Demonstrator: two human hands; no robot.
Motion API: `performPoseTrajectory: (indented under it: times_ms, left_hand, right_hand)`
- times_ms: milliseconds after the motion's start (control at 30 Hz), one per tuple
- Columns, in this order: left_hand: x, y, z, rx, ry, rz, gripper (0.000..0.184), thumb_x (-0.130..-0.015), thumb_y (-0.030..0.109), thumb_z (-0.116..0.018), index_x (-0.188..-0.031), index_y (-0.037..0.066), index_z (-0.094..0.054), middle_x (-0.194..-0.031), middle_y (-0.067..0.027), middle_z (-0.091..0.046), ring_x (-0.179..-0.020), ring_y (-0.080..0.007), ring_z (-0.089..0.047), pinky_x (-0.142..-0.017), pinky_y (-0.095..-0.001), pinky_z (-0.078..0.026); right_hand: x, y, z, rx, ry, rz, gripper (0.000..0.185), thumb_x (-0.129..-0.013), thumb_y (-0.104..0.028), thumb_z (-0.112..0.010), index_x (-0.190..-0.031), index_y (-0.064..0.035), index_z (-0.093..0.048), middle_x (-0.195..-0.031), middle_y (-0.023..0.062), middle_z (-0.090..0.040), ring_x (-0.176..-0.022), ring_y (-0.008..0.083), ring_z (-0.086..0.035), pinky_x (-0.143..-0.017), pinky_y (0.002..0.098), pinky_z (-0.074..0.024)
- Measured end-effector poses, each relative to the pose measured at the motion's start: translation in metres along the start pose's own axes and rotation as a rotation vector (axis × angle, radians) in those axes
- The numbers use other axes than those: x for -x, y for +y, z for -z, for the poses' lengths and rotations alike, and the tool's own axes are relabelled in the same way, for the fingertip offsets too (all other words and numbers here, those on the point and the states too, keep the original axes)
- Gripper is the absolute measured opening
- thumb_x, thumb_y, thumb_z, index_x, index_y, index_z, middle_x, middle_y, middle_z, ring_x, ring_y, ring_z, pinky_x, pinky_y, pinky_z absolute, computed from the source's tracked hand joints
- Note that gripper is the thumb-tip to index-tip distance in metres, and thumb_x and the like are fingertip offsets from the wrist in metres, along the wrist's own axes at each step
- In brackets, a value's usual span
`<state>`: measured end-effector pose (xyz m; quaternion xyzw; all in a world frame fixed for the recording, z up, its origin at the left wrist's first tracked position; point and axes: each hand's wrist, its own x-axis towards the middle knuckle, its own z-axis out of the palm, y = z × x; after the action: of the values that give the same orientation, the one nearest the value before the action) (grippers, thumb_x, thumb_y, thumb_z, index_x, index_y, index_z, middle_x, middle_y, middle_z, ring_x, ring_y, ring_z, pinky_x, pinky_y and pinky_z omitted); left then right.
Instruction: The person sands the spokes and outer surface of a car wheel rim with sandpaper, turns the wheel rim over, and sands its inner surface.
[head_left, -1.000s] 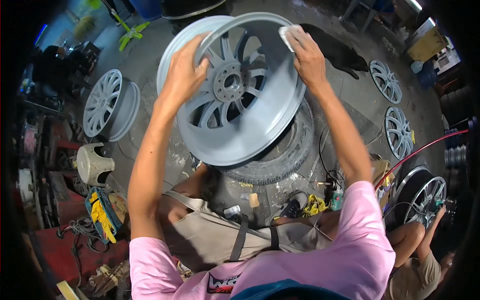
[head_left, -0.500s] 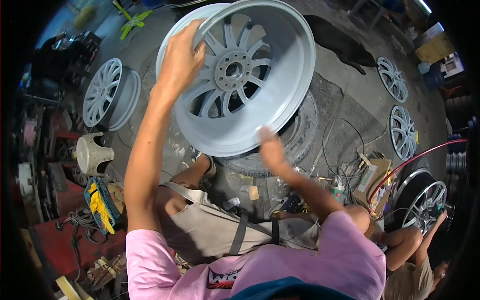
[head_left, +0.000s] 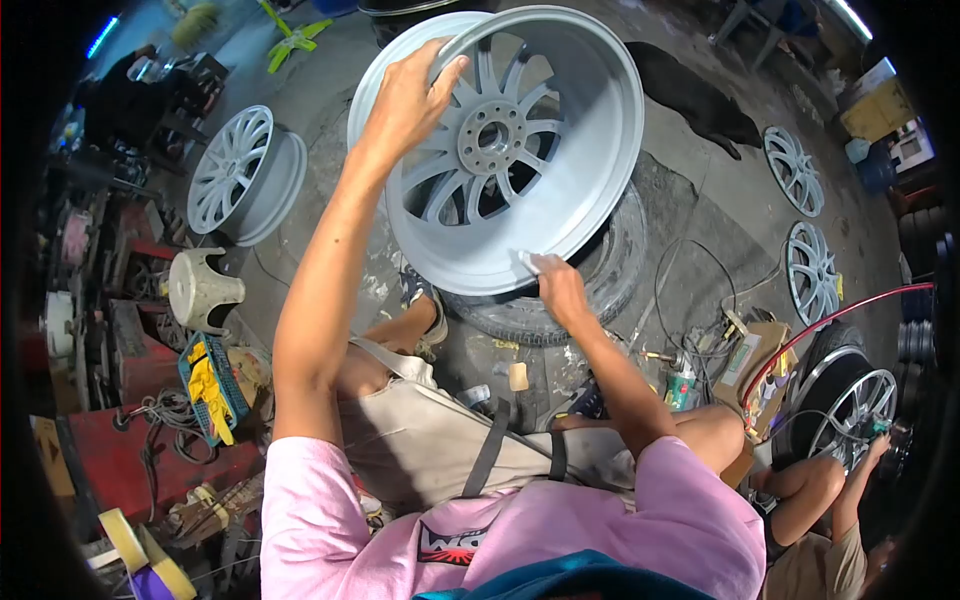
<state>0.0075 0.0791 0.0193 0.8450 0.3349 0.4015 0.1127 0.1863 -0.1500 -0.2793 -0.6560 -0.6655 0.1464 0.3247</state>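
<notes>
Grey concrete floor (head_left: 325, 150) | grey spoked metal wheel rim (head_left: 492, 160) stood tilted over black rubber tyre (head_left: 610, 272) | left hand (head_left: 412, 98) clasped its upper edge | right hand (head_left: 560, 292) pinched small whitish pad (head_left: 527, 262) at lower lip | judged risk: tipping, had left grip slackened

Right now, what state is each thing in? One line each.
Wheel: tilted
Tire: lying on its side, unmounted
Left hand: gripping wheel's upper rim
Right hand: holding white pad at lower rim
Black dog: lying down
Teal basket: holding yellow item
</notes>
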Motion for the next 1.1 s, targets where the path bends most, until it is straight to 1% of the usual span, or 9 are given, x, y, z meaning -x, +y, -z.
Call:
performPoseTrajectory:
  times_ms: [133,167,400,600,667,800,900,1000,1100]
  left_hand:
    - [0.000,-0.006,0.002,0.005,-0.015,0.029,0.036,-0.101,0.029,-0.065,-0.125,0.002,-0.067,-0.102,-0.0247,-0.072,-0.097,-0.0410,-0.071,-0.086,-0.0446,-0.053]
    - [0.000,-0.009,0.000,-0.011,0.025,-0.025,0.033,-0.100,0.027,-0.066,-0.124,0.003,-0.067,-0.091,-0.0227,-0.073,-0.087,-0.0396,-0.072,-0.080,-0.0454,-0.054]
    - [0.002,-0.001,0.000,0.017,-0.003,0.020,0.036,-0.101,0.029,-0.065,-0.126,0.003,-0.067,-0.093,-0.0205,-0.075,-0.088,-0.0364,-0.073,-0.082,-0.0443,-0.055]
    - [0.002,-0.013,0.001,0.335,-0.135,0.163,0.059,-0.107,0.048,-0.050,-0.145,0.004,-0.057,-0.140,-0.0197,-0.064,-0.135,-0.0295,-0.057,-0.113,-0.0365,-0.040]
    - [0.002,-0.011,0.006,0.528,-0.242,0.333,0.071,-0.107,0.057,-0.041,-0.152,0.002,-0.049,-0.158,-0.0158,-0.047,-0.150,-0.0274,-0.038,-0.123,-0.0363,-0.025]
    - [-0.012,-0.045,0.008,0.566,-0.401,0.390,0.077,-0.106,0.063,-0.035,-0.157,0.005,-0.041,-0.163,-0.0144,-0.040,-0.153,-0.0272,-0.031,-0.126,-0.0382,-0.020]
    - [-0.006,-0.037,0.014,0.529,-0.339,0.320,0.075,-0.106,0.062,-0.038,-0.158,0.007,-0.041,-0.164,-0.0138,-0.037,-0.154,-0.0265,-0.029,-0.126,-0.0385,-0.019]
    - [-0.007,-0.031,0.014,0.514,-0.327,0.301,0.074,-0.106,0.061,-0.040,-0.157,0.008,-0.042,-0.164,-0.0133,-0.038,-0.154,-0.0262,-0.030,-0.126,-0.0387,-0.019]
    - [-0.010,-0.022,0.014,0.542,-0.359,0.333,0.073,-0.106,0.061,-0.041,-0.157,0.009,-0.043,-0.163,-0.0127,-0.039,-0.153,-0.0259,-0.030,-0.126,-0.0390,-0.019]
  right_hand:
    - [0.019,-0.021,-0.010,0.043,0.008,0.059,0.047,-0.077,0.004,-0.068,-0.122,-0.0051,-0.069,-0.114,0.0152,-0.064,-0.107,0.0366,-0.061,-0.093,0.0448,-0.0545]
    - [0.023,-0.033,-0.011,0.040,0.008,0.057,0.047,-0.077,0.004,-0.068,-0.122,-0.0051,-0.069,-0.114,0.0152,-0.064,-0.107,0.0366,-0.061,-0.093,0.0448,-0.0545]
    - [0.000,-0.167,-0.022,-0.406,0.332,0.084,0.045,-0.073,0.007,-0.071,-0.115,-0.0082,-0.074,-0.105,0.0118,-0.066,-0.097,0.0339,-0.066,-0.084,0.0435,-0.0551]
    - [-0.106,-0.249,0.028,-0.739,0.584,0.061,0.014,-0.089,0.001,-0.068,-0.102,0.0009,-0.071,-0.089,0.0134,-0.065,-0.079,0.0287,-0.066,-0.071,0.0361,-0.0522]
    - [-0.147,-0.259,0.055,-0.950,0.586,-0.064,0.012,-0.090,-0.007,-0.067,-0.092,0.0044,-0.065,-0.086,0.0186,-0.064,-0.075,0.0379,-0.065,-0.067,0.0417,-0.0490]
    - [-0.126,-0.242,0.042,-0.711,0.391,0.041,0.015,-0.086,-0.006,-0.070,-0.098,0.0032,-0.066,-0.090,0.0176,-0.064,-0.081,0.0376,-0.066,-0.071,0.0433,-0.0509]
    - [-0.037,-0.182,-0.008,-0.532,0.272,0.266,0.027,-0.080,-0.005,-0.075,-0.106,-0.0010,-0.069,-0.096,0.0134,-0.065,-0.090,0.0356,-0.065,-0.079,0.0453,-0.0538]
    - [-0.006,-0.127,-0.012,-0.381,0.073,0.231,0.029,-0.075,-0.005,-0.079,-0.103,-0.0038,-0.071,-0.097,0.0120,-0.064,-0.092,0.0336,-0.066,-0.081,0.0447,-0.0551]
    - [-0.048,-0.173,0.002,-0.545,0.258,0.367,0.026,-0.077,-0.005,-0.078,-0.102,-0.0021,-0.070,-0.095,0.0126,-0.064,-0.086,0.0334,-0.065,-0.076,0.0437,-0.0539]
